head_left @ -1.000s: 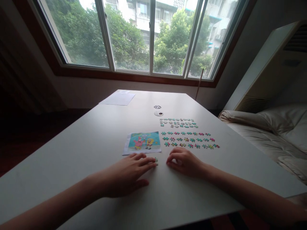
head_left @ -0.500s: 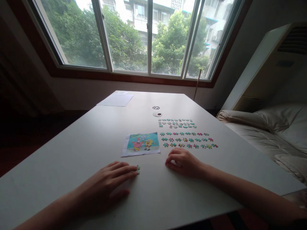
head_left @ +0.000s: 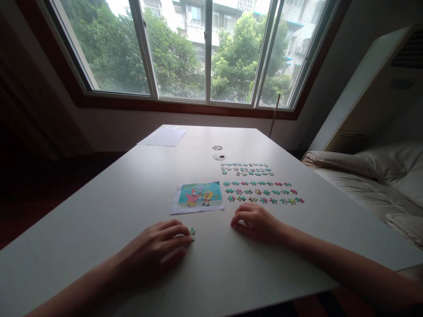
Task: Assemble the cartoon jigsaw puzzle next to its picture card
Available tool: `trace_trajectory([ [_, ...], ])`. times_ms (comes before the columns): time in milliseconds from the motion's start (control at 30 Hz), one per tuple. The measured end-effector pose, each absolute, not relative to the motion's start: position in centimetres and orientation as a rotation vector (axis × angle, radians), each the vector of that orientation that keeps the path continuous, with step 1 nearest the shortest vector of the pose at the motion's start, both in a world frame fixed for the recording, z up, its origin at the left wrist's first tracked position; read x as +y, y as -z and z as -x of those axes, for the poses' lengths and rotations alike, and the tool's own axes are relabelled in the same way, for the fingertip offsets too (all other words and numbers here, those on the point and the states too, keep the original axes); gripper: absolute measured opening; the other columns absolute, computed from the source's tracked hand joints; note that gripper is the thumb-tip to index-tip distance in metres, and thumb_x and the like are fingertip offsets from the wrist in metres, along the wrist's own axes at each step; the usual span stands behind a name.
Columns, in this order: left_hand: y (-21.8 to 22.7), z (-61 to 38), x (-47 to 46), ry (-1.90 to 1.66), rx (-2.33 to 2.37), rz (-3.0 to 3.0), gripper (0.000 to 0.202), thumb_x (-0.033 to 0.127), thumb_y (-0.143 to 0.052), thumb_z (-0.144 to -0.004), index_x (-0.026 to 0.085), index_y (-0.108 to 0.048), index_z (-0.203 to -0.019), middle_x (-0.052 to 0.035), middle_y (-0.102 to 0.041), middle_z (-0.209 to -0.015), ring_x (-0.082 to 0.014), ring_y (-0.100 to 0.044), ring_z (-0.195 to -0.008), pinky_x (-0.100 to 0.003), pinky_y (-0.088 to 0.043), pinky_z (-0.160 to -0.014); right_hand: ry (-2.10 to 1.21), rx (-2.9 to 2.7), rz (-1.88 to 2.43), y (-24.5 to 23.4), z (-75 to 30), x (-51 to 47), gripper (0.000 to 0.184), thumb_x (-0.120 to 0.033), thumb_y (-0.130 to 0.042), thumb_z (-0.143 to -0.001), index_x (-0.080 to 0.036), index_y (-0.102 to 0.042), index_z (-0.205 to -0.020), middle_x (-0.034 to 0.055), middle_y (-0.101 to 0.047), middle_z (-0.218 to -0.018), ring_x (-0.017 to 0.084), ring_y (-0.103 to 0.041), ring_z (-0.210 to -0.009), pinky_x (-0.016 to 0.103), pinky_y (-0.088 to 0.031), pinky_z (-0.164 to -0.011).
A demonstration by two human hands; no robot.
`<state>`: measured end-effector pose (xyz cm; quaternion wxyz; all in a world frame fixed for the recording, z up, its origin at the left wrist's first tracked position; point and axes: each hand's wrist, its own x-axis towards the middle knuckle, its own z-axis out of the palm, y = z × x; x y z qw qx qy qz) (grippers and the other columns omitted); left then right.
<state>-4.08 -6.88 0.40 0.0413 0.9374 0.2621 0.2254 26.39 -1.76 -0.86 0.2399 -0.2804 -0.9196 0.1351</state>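
My left hand (head_left: pixel 161 244) lies low over the table, its fingers stretched forward and the thumb apart from them. Its fingertips touch a small joined bit of green and pale jigsaw puzzle pieces (head_left: pixel 192 234), partly covered by the fingers. My right hand (head_left: pixel 256 222) rests on the table with fingers curled and the tips of thumb and forefinger close together; whatever is between them is hidden. Just beyond it, loose jigsaw pieces (head_left: pixel 265 192) lie in several rows, teal, pink and yellow. Between and beyond the hands is a printed cartoon picture sheet (head_left: pixel 200 196).
The white table (head_left: pixel 109 198) reaches toward the window. Two round inserts (head_left: pixel 219 156) sit in its surface beyond the sheet. White paper (head_left: pixel 162 136) lies at the far left corner. A pale sofa (head_left: pixel 350 176) stands along the right side.
The thumb of my left hand has drawn nearer to its fingers at the puzzle pieces. My right hand keeps its curled pose. The whole view has shifted slightly.
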Motion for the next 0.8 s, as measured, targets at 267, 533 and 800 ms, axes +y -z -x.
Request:
trace_trajectory([
  [267, -0.6, 4.2, -6.9, -0.629, 0.788, -2.867, 0.022, 0.013, -0.050, -0.085, 0.020, -0.061, -0.103, -0.0070, -0.067, -0.097, -0.0190, -0.061, -0.090, -0.029, -0.053, -0.077, -0.353, -2.514, 0.748, 0.8, -26.3, -1.9, 0.011, -0.021, -0.055, -0.086, -0.019, -0.066, -0.085, 0.0038, -0.064, -0.080, 0.013, -0.057, -0.074, 0.026, -0.045, -0.069],
  [533, -0.5, 4.6, -6.7, -0.680, 0.850, -2.850, 0.018, 0.012, -0.048, -0.087, 0.020, -0.061, -0.096, -0.0073, -0.064, -0.089, -0.0180, -0.059, -0.084, -0.028, -0.051, -0.072, -0.282, -2.475, 0.702, -1.5, -26.3, 1.5, 0.013, -0.020, -0.054, -0.086, -0.016, -0.066, -0.084, 0.0056, -0.065, -0.080, 0.013, -0.058, -0.073, 0.026, -0.047, -0.067],
  [800, -0.7, 5.0, -6.3, -0.709, 0.890, -2.852, 0.018, 0.010, -0.045, -0.088, 0.017, -0.061, -0.089, -0.0059, -0.061, -0.079, -0.0163, -0.056, -0.075, -0.027, -0.047, -0.065, -0.198, -2.612, 1.090, -3.7, -26.1, 13.9, 0.012, -0.014, -0.062, -0.077, -0.017, -0.072, -0.083, 0.0040, -0.069, -0.081, 0.013, -0.060, -0.069, 0.025, -0.045, -0.067],
])
